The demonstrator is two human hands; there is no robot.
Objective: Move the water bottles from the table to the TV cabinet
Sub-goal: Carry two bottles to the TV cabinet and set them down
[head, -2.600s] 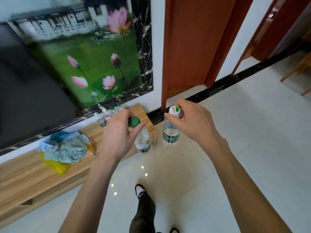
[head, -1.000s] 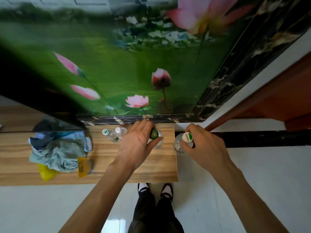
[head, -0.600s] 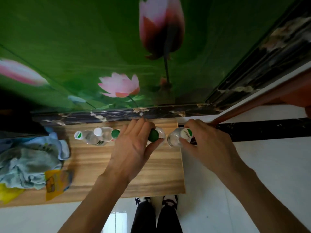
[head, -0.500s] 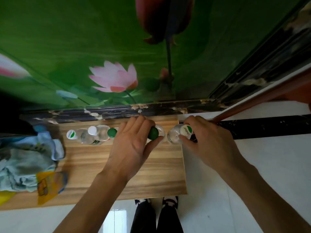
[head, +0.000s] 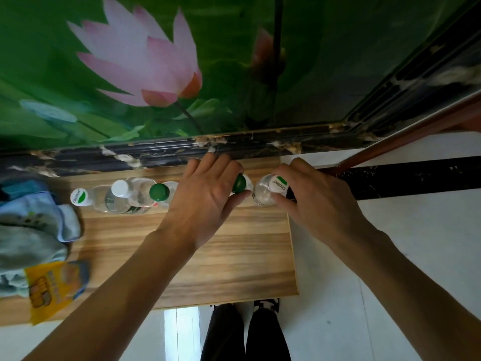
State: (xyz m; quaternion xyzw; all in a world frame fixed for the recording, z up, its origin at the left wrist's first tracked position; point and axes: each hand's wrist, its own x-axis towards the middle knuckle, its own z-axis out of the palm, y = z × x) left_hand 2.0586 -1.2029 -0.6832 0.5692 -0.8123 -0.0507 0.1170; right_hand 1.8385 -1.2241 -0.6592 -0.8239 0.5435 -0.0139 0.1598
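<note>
I look straight down on the wooden TV cabinet (head: 221,261). My left hand (head: 205,199) grips a clear water bottle with a green cap (head: 239,184) near the cabinet's back right corner. My right hand (head: 315,201) holds a second clear bottle with a white and green cap (head: 264,191) just to its right, over the cabinet's right end. Three more bottles stand in a row to the left: a green-capped one (head: 159,192), a white-capped one (head: 120,188) and one with a white and green cap (head: 79,197). Whether the held bottles rest on the wood I cannot tell.
A heap of pale blue cloth (head: 31,235) and a yellow packet (head: 49,285) lie at the cabinet's left. A lotus picture (head: 145,71) with a dark marble frame rises behind. White floor tiles (head: 390,256) and a red-brown door frame (head: 416,134) lie right. My legs (head: 244,332) stand below.
I have stepped up to the cabinet and bent over it. Both hands have lowered their bottles toward the back right corner, the right one moving from beside the cabinet to over its end.
</note>
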